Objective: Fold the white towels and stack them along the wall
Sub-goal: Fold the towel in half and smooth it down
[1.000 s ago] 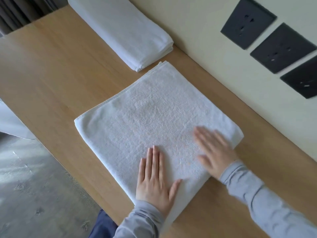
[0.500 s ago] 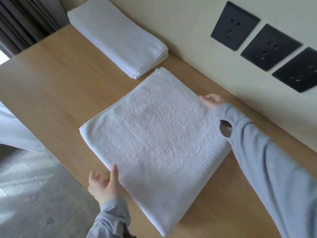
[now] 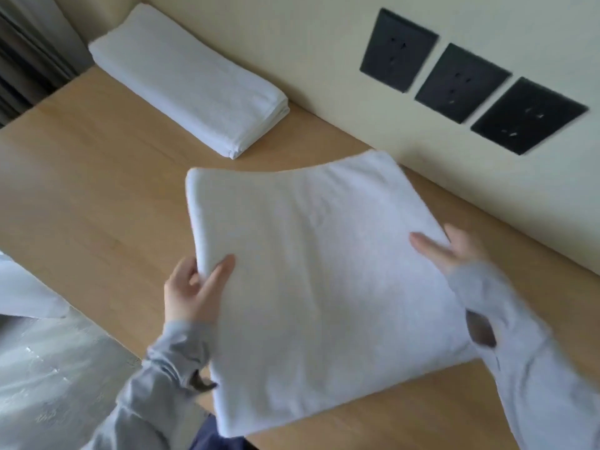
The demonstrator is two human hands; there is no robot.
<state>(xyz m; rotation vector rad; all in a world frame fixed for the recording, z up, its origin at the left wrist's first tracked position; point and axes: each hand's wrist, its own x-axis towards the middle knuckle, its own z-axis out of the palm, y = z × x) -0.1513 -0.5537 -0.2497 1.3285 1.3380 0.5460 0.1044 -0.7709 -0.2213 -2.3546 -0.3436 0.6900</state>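
Starting nearest the body, the white towel [image 3: 324, 287] is held by its two side edges, folded to a broad, nearly square panel. Its near edge hangs at the front lip of the bench [image 3: 81, 190], and its far edge appears to be raised and bowed. The left grip [image 3: 194, 293] is closed on the left edge, with the thumb laid on top and the fingers tucked beneath. The right grip [image 3: 451, 251] is closed on the right edge in the same manner, though its fingers are blurred.

Further out, bare bench is seen between the towel's far edge and the stack of folded towels [image 3: 188, 79], which is set against the wall [image 3: 292, 43]. From the held towel, the stack is found ahead and to the left, so it is the left grip that is nearer to it. The stack's long axis is laid along the wall, running from near right to far left. The stack is narrow, whereas the held panel is wide. It is judged that one more fold across the panel is called for before it can be matched to the stack and laid on it.
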